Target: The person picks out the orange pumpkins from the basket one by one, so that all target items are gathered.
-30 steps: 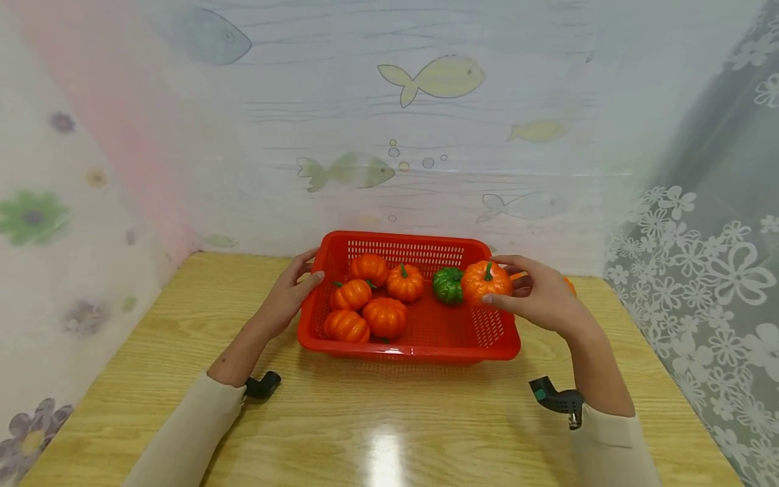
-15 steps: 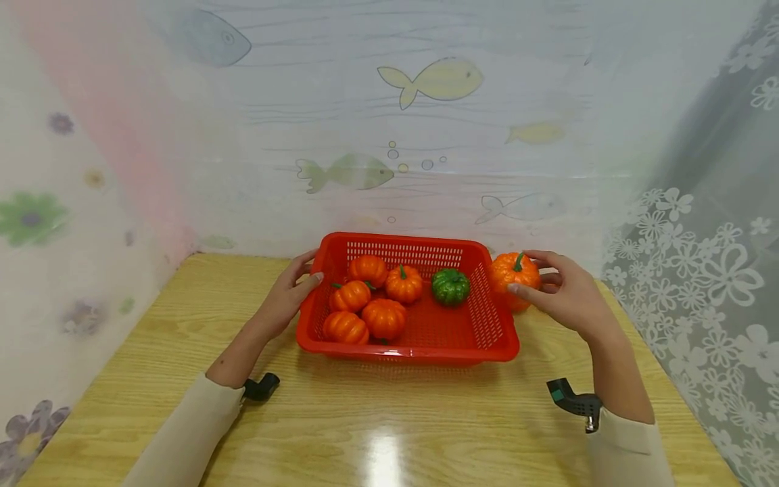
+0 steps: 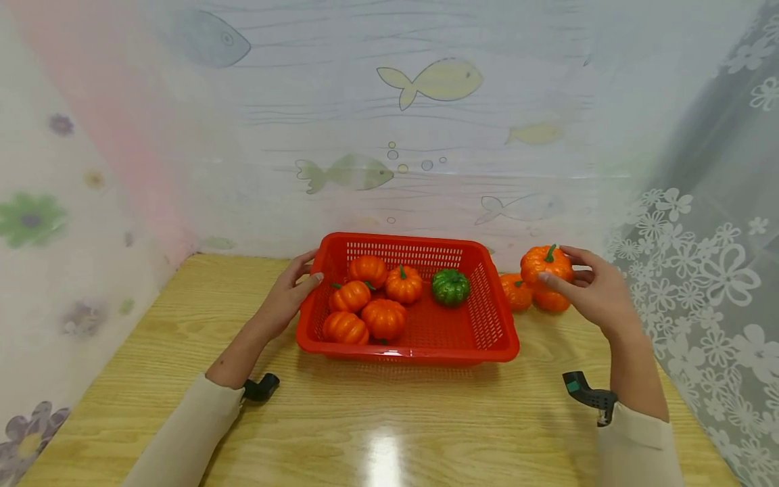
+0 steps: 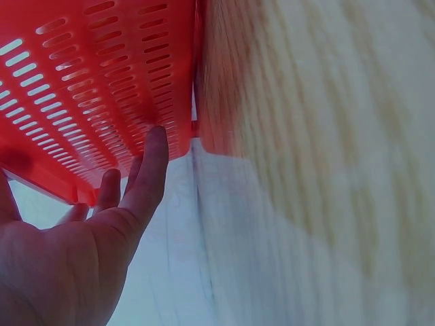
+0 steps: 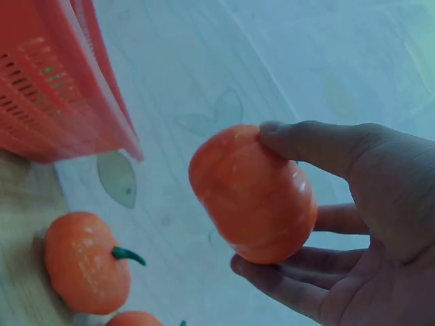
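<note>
A red plastic basket with slotted walls stands on the table, with several small orange pumpkins in its left half and one green pumpkin toward its right. My left hand holds the basket's left side, thumb at the rim; in the left wrist view its fingers lie along the outer wall. Right of the basket, my right hand grips an orange pumpkin between thumb and fingers. In the right wrist view this pumpkin is raised above the others outside the basket.
Two orange pumpkins rest on the table just right of the basket, one by its wall and one partly hidden under the held pumpkin. Behind the wood-grain table rises a wall covering printed with fish.
My right hand has carried the orange pumpkin rightward from over the basket's right end, past the rim, to above the pumpkins outside. The left hand and the basket have hardly moved.
</note>
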A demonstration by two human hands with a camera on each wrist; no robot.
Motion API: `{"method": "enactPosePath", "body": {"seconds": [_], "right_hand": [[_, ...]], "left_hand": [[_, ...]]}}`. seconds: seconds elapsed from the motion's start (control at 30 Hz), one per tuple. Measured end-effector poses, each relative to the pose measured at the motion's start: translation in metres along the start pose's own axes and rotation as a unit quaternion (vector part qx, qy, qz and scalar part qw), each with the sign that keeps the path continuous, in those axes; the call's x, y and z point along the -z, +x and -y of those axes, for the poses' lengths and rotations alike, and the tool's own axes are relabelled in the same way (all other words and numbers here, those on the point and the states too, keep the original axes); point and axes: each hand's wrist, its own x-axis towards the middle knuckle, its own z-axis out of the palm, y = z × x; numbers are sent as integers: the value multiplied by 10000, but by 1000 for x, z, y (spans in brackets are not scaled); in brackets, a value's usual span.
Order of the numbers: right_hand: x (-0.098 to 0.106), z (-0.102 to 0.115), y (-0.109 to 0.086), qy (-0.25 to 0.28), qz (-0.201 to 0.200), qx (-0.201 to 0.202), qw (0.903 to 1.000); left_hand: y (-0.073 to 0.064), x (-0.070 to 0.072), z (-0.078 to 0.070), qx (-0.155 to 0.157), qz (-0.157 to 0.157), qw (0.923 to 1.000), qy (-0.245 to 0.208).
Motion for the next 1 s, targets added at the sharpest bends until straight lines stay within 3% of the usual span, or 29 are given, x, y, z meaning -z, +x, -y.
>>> {"method": "enactPosePath", "body": {"seconds": [0.43, 0.7, 1.0], "right_hand": [[10, -30, 6, -68, -516, -591, 9969], [7, -52, 11, 260, -1131, -729, 9906], [5, -77, 13, 255, -1522, -761, 9851]], "left_hand": [[1, 1, 3, -9, 7, 10000, -4], [3, 1, 4, 7, 4, 10000, 25], [2, 0, 4, -6, -4, 10000, 27]]}}
